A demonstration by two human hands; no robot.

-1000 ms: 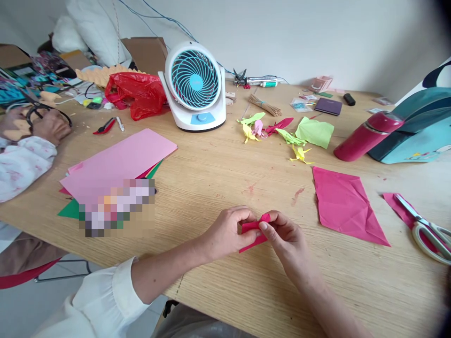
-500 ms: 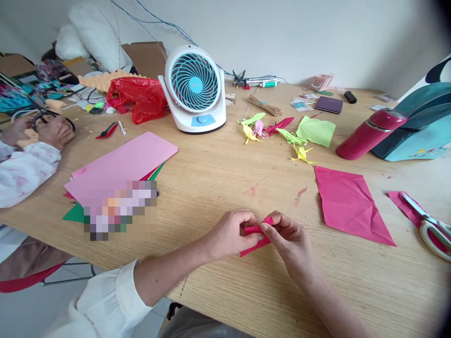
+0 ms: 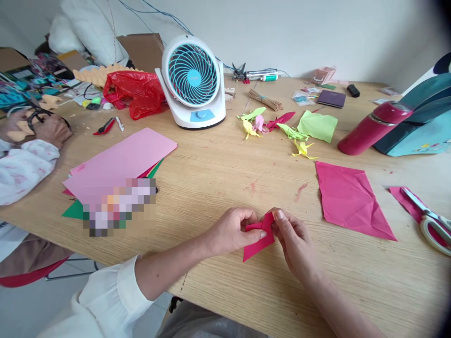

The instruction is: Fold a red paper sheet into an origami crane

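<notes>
A small folded piece of red-pink paper (image 3: 260, 243) is between my two hands, low in the middle of the view. My left hand (image 3: 237, 230) pinches its left side, thumb on top. At its upper right corner, my right hand (image 3: 289, 231) grips the paper between thumb and fingers. To the right lies a creased pink sheet (image 3: 354, 199), flat on the wooden table (image 3: 211, 188). Folded paper figures in green, pink, red and yellow (image 3: 302, 149) rest beyond my hands, beside a crumpled light green sheet (image 3: 317, 126).
Scissors (image 3: 428, 220) lie at the right edge, near a red bottle (image 3: 362, 131) and a teal bag (image 3: 419, 126). A white fan (image 3: 200, 112) stands at the back. Pink sheets (image 3: 123, 159) are stacked at left, where another person's hands (image 3: 52, 129) hold dark-handled scissors.
The red-pink paper has been turned and now shows a broader face. My right hand has shifted slightly right along it, still gripping. The view has tilted a little.
</notes>
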